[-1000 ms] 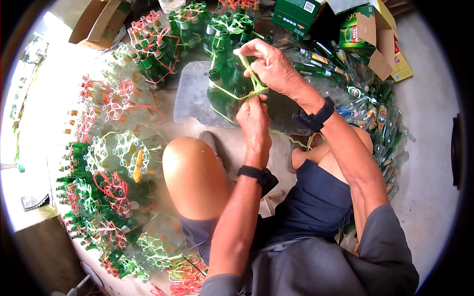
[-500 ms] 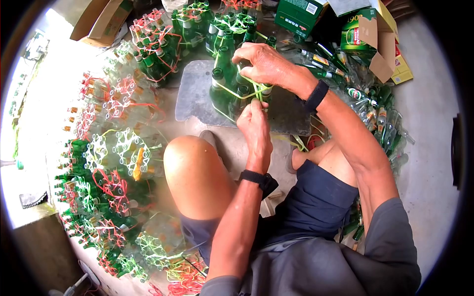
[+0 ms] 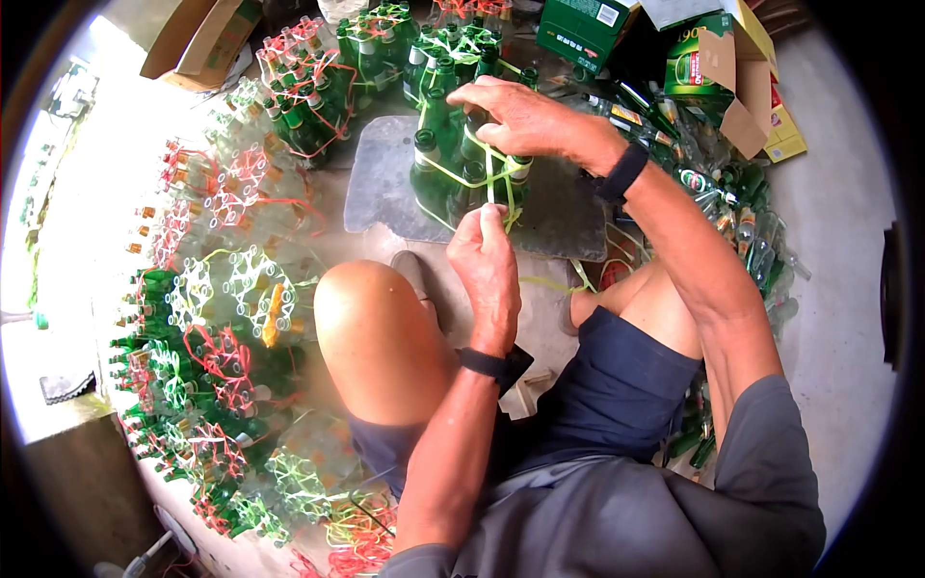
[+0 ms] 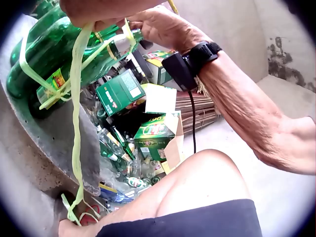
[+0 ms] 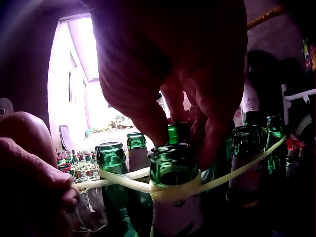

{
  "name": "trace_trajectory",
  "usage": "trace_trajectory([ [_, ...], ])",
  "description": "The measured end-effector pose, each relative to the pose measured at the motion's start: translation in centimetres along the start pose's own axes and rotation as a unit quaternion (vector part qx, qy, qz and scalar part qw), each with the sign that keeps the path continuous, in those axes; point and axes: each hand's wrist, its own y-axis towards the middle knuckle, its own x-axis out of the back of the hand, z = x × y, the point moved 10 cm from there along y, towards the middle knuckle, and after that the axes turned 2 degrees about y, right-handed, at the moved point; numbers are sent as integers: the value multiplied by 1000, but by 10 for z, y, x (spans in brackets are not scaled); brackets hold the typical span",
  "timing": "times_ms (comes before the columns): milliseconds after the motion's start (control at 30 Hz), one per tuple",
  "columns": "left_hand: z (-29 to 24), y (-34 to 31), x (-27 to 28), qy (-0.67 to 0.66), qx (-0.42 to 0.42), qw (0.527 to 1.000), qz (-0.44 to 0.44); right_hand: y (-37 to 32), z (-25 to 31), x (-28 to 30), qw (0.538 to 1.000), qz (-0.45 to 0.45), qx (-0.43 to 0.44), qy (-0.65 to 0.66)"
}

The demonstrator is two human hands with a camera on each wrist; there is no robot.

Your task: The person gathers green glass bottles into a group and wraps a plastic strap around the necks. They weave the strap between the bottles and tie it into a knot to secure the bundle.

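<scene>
A seated person binds a cluster of green bottles (image 3: 436,169) on a grey slab (image 3: 381,193) that lies on the floor in front of the knees, with rows of tied bundles (image 3: 226,299) to the person's left. The left hand (image 3: 487,252), at the near edge of the cluster, has its fingers curled tight and pinches a yellow strap (image 3: 489,183) between thumb and forefinger. The right hand (image 3: 515,118) lies over the far side of the cluster, fingers bent down among the bottle necks and closed narrowly on the same strap where it crosses the tops. The right wrist view shows the strap wound round one neck just under those fingertips. The bottles stand upright and pressed together, mouths up toward the head camera, their long axis vertical to the slab. The strap loops level round the necks, and one taut run goes straight from the left hand, away from the person, to the right hand. In the left wrist view a loose tail hangs from the hands past the slab's edge to the floor by the person's leg. Green cartons (image 3: 578,27) and a heap of loose bottles (image 3: 737,226) lie to the person's right, well apart from the hands
</scene>
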Motion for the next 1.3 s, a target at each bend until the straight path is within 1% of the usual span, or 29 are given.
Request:
trace_trajectory([
  [67,-12,0,1,-8,-6,1000,-1,-9,7,5,1000,2,-2,10],
  [133,-18,2,1,-21,-25,999,-1,-25,22,5,997,52,-42,45],
  [167,-18,3,3,-20,-24,1000,1,-30,20,2,997,50,-44,46],
  [233,-17,7,4,15,-27,999,13,-39,31,2,999,20,30,18],
  [300,-18,10,7,26,-23,999,29,-40,22,0,1000,13,15,21],
  [400,-24,13,7,70,-16,996,56,-39,19,-3,997,2,34,62],
  [467,-30,10,-4,55,-12,991,117,-40,16,-4,996,-8,31,78],
  [500,-30,11,-2,58,-13,991,118,-40,18,-2,996,-10,31,79],
  [567,-29,17,0,71,-2,990,118,-41,13,-4,994,15,-7,108],
  [600,-29,20,3,105,1,988,109,-41,12,-5,994,11,-8,111],
  [633,-29,23,4,109,1,988,111,-41,12,-4,993,6,0,118],
  [700,-27,28,10,126,21,989,73,-41,13,-3,992,-3,7,126],
  [767,-29,27,8,126,18,989,69,-42,13,1,994,-26,6,110],
  [833,-41,27,5,125,-53,989,60,-42,13,2,994,-37,14,103],
  [967,-44,24,6,142,-62,987,52,-42,15,1,994,-41,44,86],
  [1033,-48,23,8,187,-79,978,48,-42,17,3,994,-49,43,89],
  [1067,-49,23,9,189,-79,978,49,-42,18,4,994,-51,39,93],
  [1133,-58,19,5,235,-109,964,65,-42,17,3,993,-53,34,98],
  [1200,-60,19,5,245,-121,960,66,-43,20,6,992,-74,50,89],
  [1300,-64,17,4,267,-137,951,73,-42,18,3,993,-63,36,98],
])
